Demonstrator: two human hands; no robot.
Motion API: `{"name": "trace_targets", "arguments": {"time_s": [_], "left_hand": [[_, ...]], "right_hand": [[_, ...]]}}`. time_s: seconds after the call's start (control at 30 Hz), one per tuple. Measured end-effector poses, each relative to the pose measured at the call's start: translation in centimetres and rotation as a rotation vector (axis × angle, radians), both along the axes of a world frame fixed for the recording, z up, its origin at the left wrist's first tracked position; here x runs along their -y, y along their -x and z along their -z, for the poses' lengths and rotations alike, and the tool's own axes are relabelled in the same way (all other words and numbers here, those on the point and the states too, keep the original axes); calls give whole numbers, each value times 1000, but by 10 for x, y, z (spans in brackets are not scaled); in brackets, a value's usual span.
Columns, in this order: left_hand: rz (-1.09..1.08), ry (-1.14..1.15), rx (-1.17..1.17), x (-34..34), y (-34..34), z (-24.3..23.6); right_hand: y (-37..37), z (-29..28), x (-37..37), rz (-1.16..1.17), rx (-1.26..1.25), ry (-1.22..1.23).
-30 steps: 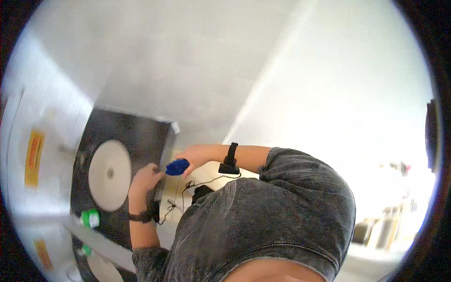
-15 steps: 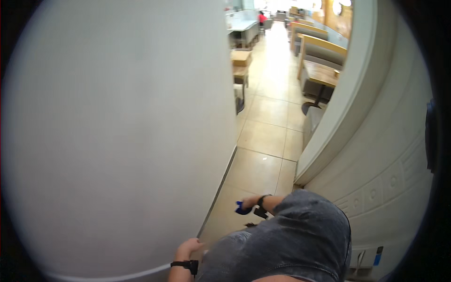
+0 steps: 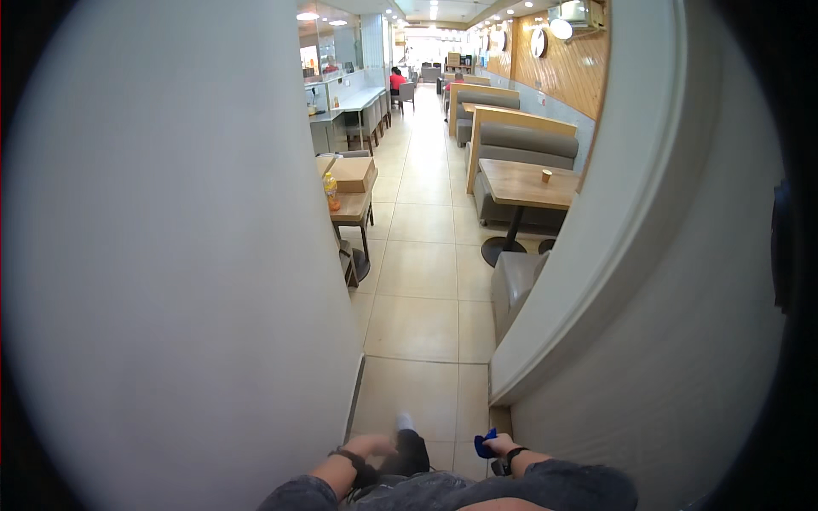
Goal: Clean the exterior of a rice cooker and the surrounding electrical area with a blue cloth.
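Note:
At the lower edge, my right hand (image 3: pixel 504 444) is closed on a small dark-blue object (image 3: pixel 485 443). It looks soft, like a folded cloth, but its exact kind is too small to make out. A black band circles the wrist. My left hand (image 3: pixel 375 445) hangs before my body, near the foot of the white wall, touching nothing that I can see. Motion smears its fingers, so their state is unclear. It also has a dark band at the wrist.
I stand in a passage between a white wall (image 3: pixel 187 255) and a door frame (image 3: pixel 596 281). Beyond, a tiled aisle (image 3: pixel 417 264) runs between a wooden table (image 3: pixel 528 183) with a paper cup (image 3: pixel 546 175) and a table bearing a cardboard box (image 3: pixel 352 174) and bottle (image 3: pixel 331 192). Seated people (image 3: pixel 397 79) appear far off.
My view has lifted and turned, bringing more of the dining room into sight. My body has straightened to face the aisle. The blue object is still in my right hand.

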State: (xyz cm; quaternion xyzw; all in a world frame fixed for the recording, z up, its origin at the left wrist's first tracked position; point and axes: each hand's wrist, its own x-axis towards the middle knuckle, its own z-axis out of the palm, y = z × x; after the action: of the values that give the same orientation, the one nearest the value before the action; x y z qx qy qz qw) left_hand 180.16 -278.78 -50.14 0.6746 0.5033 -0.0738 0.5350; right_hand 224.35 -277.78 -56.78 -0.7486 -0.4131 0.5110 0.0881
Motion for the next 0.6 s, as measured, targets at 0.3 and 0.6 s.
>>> {"name": "trace_targets", "arguments": {"time_s": [0.3, 0.6], "left_hand": [[307, -59, -321, -306, -26, -21], [87, 214, -98, -497, -53, -41]], "right_hand": [[35, -59, -244, -410, 41, 40], [50, -83, -448, 155, -200, -126]]}}
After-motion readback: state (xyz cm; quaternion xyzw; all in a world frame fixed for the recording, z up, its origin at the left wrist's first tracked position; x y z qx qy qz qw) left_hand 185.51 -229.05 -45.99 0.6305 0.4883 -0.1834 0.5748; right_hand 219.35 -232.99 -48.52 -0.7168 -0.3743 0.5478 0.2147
